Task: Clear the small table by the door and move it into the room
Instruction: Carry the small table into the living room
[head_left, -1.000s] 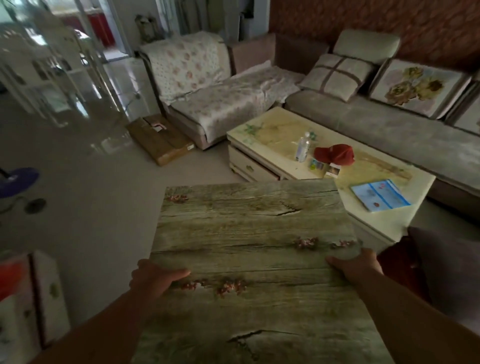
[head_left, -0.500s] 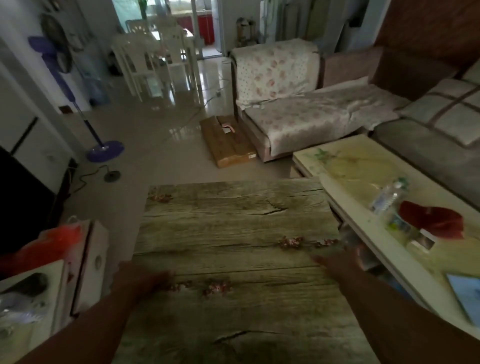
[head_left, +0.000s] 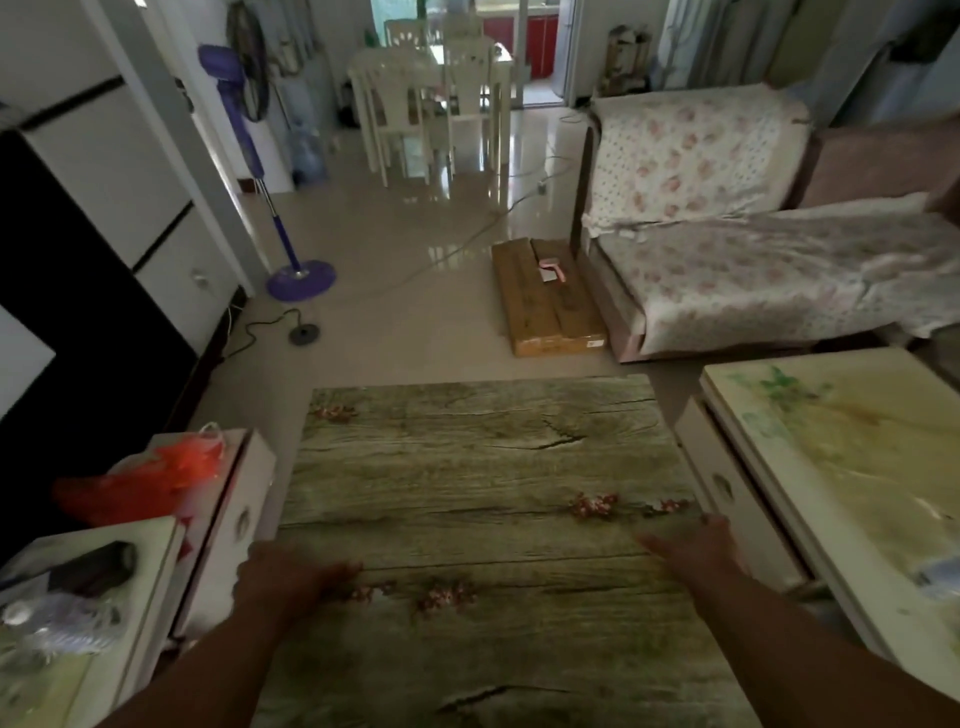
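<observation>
The small table (head_left: 483, 519), its top printed with a weathered wood grain, is carried level and low in front of the person, in the gap between the white cabinet (head_left: 228, 519) on the left and the coffee table (head_left: 810, 467) on the right. Nothing rests on its top. The left hand (head_left: 285, 577) grips the left edge, thumb lying across the top; the fingers go under the edge and cannot be seen. The right hand (head_left: 696, 543) holds the right edge likewise, thumb on top, fingers hidden below. Both hands sit at the near half, equally close, so the far half projects forward towards open floor. Ahead lie a cardboard box (head_left: 545, 301) beside the floral-covered sofa (head_left: 753, 249), and a purple standing fan (head_left: 280, 197) to the left. Judgement: clearance is tight on both sides; straight forward is the free line
</observation>
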